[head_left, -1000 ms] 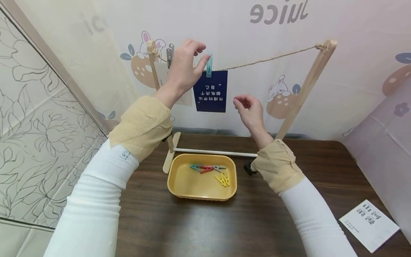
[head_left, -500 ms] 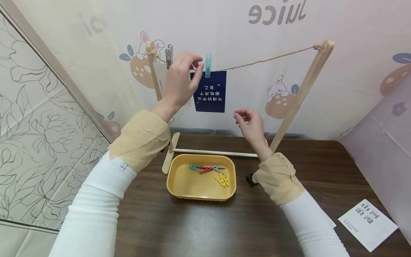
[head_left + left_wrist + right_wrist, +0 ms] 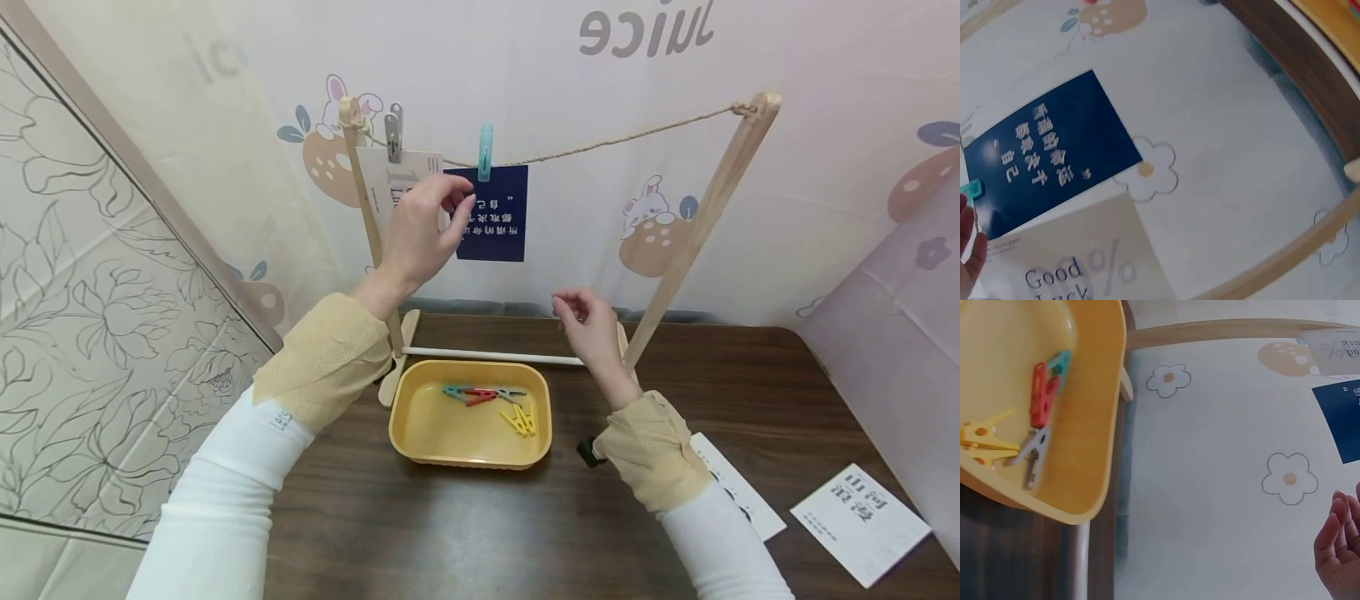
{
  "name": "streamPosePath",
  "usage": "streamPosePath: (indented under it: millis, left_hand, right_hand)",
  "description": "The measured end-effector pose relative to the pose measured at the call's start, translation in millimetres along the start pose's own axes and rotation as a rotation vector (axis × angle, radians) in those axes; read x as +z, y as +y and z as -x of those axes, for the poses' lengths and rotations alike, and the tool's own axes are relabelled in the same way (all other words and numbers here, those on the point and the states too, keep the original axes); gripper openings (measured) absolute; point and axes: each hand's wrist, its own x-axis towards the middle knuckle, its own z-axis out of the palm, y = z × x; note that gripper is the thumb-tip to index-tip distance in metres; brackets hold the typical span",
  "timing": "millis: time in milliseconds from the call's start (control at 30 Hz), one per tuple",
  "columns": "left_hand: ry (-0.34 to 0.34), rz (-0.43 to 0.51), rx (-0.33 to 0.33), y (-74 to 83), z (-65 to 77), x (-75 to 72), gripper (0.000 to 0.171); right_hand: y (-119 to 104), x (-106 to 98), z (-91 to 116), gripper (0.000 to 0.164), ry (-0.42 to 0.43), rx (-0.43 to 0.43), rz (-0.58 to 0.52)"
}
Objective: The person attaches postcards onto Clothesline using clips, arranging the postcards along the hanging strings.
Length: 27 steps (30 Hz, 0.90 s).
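Note:
My left hand [image 3: 427,225], fingers loosely bent and holding nothing, overlaps two hanging cards in the head view. One is a dark blue card [image 3: 498,208] with white characters, clipped to a twine line [image 3: 607,145] by a light blue clothespin [image 3: 485,154]. Beside it hangs a white card [image 3: 378,179], reading "Good Luck" in the left wrist view, under grey clothespins [image 3: 393,137]. Lower and to the right, my right hand [image 3: 592,333] is in the air, relaxed and without anything in it. A yellow basket [image 3: 397,417] below holds red [image 3: 1039,394], teal, grey and yellow clothespins [image 3: 521,418].
Twine runs between a left wooden post [image 3: 367,200] and a right wooden post [image 3: 701,225], joined low down by a white rod [image 3: 525,358]. On the brown table [image 3: 465,533], a white card [image 3: 860,525] and another printed card [image 3: 742,492] lie at the right.
My left hand has left the light blue clothespin and come down, uncovering more of the white card. My right hand has also lowered toward the table. The blue card stays hanging.

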Motion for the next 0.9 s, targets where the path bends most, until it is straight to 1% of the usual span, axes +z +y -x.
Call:
streamPosePath:
  millis: [167,300,367,533,733,800,900]
  left_hand:
    - [-0.041,0.078,-0.043,2.2,17.2,9.5,0.014]
    - [-0.073,0.101,-0.085,4.3,30.6,16.5,0.014]
    - [-0.083,0.097,-0.097,4.1,36.5,19.9,0.014]
    - [-0.120,0.092,-0.128,1.3,51.8,27.0,0.013]
    - [-0.187,0.079,-0.162,-3.5,71.0,36.7,0.013]
    - [-0.206,0.091,-0.184,-4.6,77.6,39.9,0.012]
    - [-0.233,0.107,-0.223,-5.4,87.5,44.6,0.012]
  right_hand:
    - [8.2,3.4,10.6,0.019,-0.004,0.065,-0.002]
    - [15.6,5.5,17.4,0.021,-0.013,0.118,-0.024]
    - [18.6,6.1,20.1,0.020,-0.008,0.133,-0.042]
    - [26.5,9.0,27.7,0.017,0.012,0.136,-0.045]
    - [37.7,12.8,39.4,0.013,0.025,0.153,-0.051]
    - [41.6,13.6,43.2,0.013,0.021,0.161,-0.031]
    - [46.6,14.7,48.4,0.014,0.004,0.175,0.030]
